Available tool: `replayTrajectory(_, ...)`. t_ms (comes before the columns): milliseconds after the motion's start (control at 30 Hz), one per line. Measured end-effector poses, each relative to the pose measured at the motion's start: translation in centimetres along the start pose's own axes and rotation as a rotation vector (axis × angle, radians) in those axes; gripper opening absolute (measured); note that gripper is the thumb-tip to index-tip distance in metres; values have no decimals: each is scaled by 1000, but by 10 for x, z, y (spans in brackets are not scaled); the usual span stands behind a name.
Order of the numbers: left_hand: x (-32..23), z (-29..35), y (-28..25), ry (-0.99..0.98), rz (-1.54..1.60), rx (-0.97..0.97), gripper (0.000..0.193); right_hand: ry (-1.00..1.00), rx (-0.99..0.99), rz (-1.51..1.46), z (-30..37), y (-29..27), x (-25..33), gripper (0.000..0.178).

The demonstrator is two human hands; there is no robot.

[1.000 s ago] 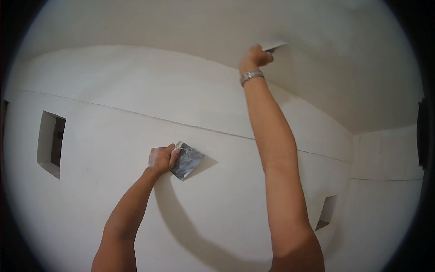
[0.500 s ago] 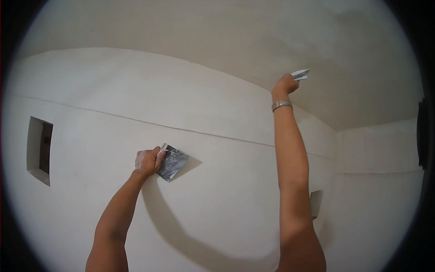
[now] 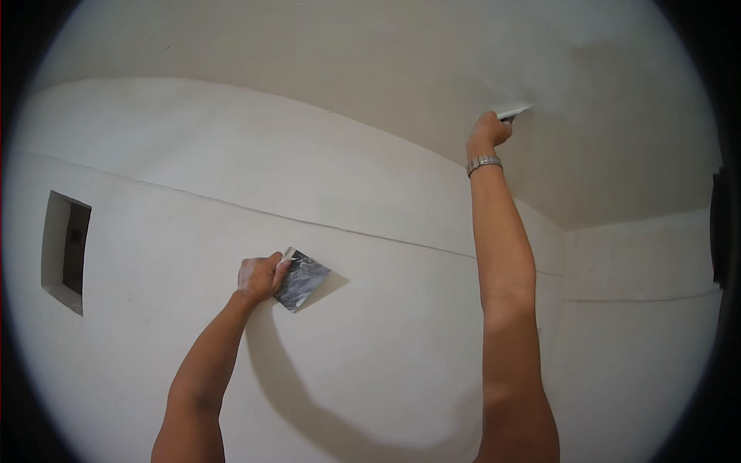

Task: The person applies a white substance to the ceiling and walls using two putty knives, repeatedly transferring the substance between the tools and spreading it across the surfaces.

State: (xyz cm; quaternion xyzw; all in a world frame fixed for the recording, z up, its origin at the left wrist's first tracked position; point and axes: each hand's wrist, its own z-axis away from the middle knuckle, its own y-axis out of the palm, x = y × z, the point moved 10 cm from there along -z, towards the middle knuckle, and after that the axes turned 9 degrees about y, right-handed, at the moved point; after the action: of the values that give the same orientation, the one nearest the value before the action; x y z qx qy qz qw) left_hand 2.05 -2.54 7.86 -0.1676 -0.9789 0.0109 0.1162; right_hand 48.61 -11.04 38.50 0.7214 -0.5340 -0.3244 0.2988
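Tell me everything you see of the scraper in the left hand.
The scraper is flat, four-cornered and grey, metal by its look, streaked with white. It is tilted, one corner pointing up. The left hand grips its left side; no handle shows. Behind it is the white wall, where its shadow falls to the right.

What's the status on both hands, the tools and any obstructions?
Left hand gripping smeared grey plate. Right hand raised, holding a flat blade at the ceiling. Nothing visible in the way.
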Motion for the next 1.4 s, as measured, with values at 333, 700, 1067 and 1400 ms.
replayTrajectory(333,6,1,4,-32,39,11,38,-10,38,81,82,78,11,50)
replayTrajectory(700,5,7,7,-24,-17,-9,38,-191,177,279,168,111,15,40)
replayTrajectory(1067,5,1,8,2,-31,-16,38,-64,70,160,37,28,-46,42)
replayTrajectory(1400,1,5,7,-23,-6,-26,38,10,39,278,160,124,-18,66)
